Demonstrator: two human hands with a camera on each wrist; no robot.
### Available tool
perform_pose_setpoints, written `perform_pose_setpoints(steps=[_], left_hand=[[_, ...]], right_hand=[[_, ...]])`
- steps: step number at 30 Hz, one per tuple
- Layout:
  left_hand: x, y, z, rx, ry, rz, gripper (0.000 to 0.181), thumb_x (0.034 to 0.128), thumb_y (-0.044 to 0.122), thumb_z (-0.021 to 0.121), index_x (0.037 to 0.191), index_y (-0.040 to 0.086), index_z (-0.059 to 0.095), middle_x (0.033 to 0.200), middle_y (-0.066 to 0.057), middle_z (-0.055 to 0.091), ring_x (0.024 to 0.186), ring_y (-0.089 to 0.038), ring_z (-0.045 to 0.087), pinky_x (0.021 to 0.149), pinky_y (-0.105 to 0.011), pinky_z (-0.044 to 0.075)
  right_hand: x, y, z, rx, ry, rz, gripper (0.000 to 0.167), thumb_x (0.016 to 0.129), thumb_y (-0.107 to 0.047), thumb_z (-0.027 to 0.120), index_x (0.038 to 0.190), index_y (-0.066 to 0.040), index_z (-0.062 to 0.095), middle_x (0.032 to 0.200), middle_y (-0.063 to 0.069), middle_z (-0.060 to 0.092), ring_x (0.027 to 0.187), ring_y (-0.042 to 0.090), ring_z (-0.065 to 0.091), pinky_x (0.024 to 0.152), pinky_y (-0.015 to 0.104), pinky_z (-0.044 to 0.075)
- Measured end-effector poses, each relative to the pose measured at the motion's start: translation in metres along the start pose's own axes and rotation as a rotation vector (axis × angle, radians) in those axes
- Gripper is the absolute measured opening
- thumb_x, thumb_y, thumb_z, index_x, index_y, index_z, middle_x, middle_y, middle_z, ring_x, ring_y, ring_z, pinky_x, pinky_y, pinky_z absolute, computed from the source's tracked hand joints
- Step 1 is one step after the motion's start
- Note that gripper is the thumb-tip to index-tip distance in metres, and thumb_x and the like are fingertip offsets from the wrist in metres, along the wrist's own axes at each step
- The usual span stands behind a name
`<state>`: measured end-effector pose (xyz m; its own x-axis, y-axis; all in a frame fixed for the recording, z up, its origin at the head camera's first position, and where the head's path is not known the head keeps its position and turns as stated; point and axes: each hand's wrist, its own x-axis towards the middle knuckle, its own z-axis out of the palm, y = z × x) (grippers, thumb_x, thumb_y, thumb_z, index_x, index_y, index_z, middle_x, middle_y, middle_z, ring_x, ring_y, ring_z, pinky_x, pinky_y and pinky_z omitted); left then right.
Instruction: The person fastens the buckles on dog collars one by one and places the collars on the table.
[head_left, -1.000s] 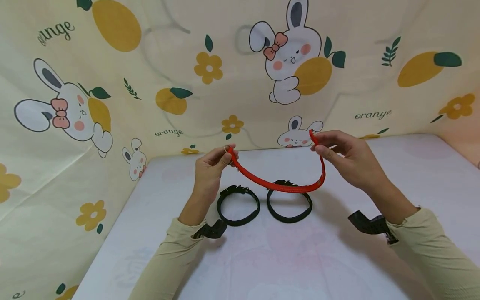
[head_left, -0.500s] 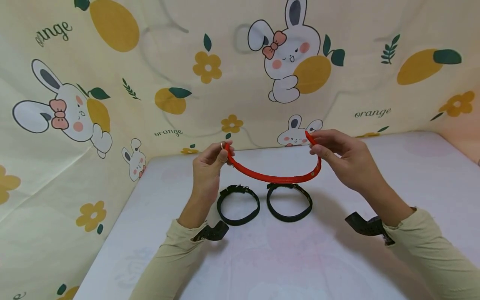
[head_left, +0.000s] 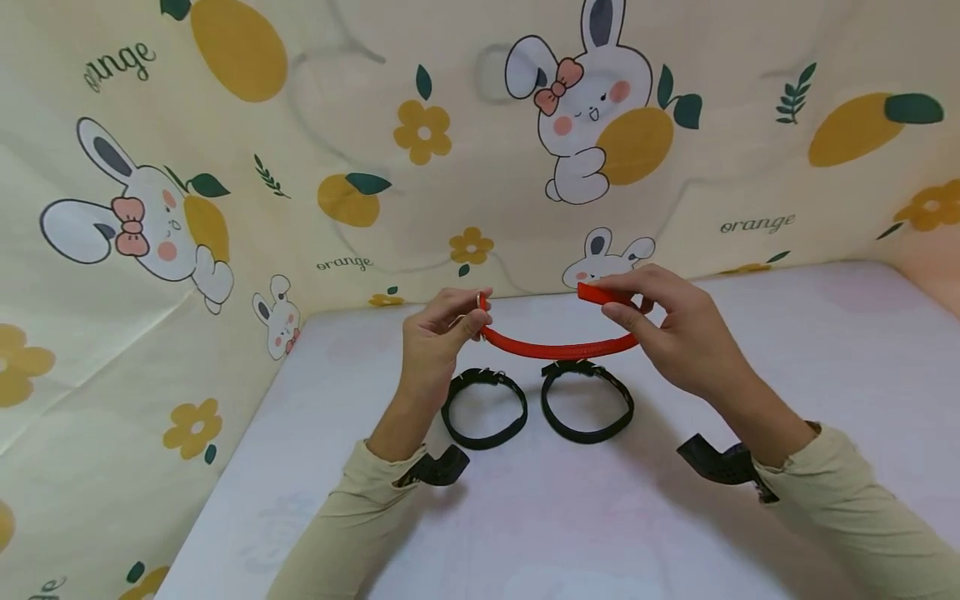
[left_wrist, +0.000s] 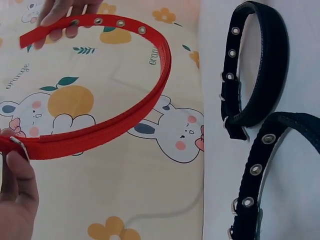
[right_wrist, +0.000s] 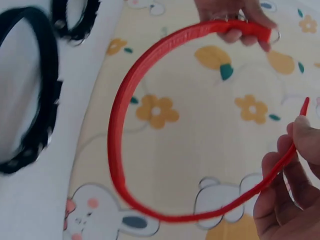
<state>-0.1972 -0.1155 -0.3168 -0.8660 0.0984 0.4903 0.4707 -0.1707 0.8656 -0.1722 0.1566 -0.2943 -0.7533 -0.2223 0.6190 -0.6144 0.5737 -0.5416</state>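
A red collar [head_left: 558, 351] with metal eyelets and a buckle hangs in a curve between my two hands above the table. My left hand [head_left: 433, 337] pinches its buckle end between thumb and fingers. Near the eyelets, my right hand [head_left: 686, 333] holds the free end, whose tip points left toward the buckle. In the left wrist view the red collar [left_wrist: 107, 130] bends in a wide arc, its eyelets facing the camera. Below it, two fastened black collars lie as loops side by side: the left black collar [head_left: 485, 443] and the right black collar [head_left: 587, 437].
The white tabletop [head_left: 540, 533] runs back to a cream cloth [head_left: 480, 183] printed with rabbits, oranges and flowers, which also covers the left side. Black wrist mounts [head_left: 718, 463] stick out at both sleeves.
My right hand has moved left, bringing the free end closer to the buckle end and turning its tip leftward. The red collar's curve has become shallower. The black collars stay in place.
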Motion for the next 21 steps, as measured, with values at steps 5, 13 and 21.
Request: perform_pose_setpoints(steps=[5, 13, 21], left_hand=[[0.003, 0.003, 0.004, 0.010, -0.022, 0.034, 0.062, 0.0769, 0.034, 0.077, 0.116, -0.013, 0.065, 0.101, 0.001, 0.068, 0.081, -0.014, 0.060, 0.073, -0.020, 0.052], [-0.005, 0.009, 0.003, 0.142, -0.007, 0.029, 0.046, 0.0824, 0.023, 0.076, 0.115, -0.009, 0.069, 0.099, 0.009, 0.068, 0.091, -0.012, 0.064, 0.081, -0.020, 0.056], [-0.007, 0.007, 0.012, 0.220, -0.044, 0.066, 0.033, 0.0831, 0.008, 0.076, 0.113, -0.005, 0.072, 0.104, -0.014, 0.071, 0.089, -0.011, 0.064, 0.076, -0.017, 0.055]], right_hand=[[0.008, -0.016, 0.006, -0.014, 0.015, -0.025, 0.034, 0.090, -0.008, 0.072, 0.123, -0.016, 0.072, 0.106, 0.002, 0.070, 0.084, 0.009, 0.052, 0.068, 0.013, 0.042], [0.010, -0.027, 0.021, 0.006, 0.037, 0.037, 0.032, 0.087, -0.010, 0.075, 0.118, -0.014, 0.073, 0.107, 0.005, 0.075, 0.082, 0.015, 0.059, 0.064, 0.020, 0.044], [0.006, -0.025, 0.020, -0.029, 0.041, -0.023, 0.033, 0.084, -0.009, 0.077, 0.116, -0.015, 0.075, 0.111, 0.005, 0.075, 0.105, 0.023, 0.067, 0.074, 0.028, 0.057]])
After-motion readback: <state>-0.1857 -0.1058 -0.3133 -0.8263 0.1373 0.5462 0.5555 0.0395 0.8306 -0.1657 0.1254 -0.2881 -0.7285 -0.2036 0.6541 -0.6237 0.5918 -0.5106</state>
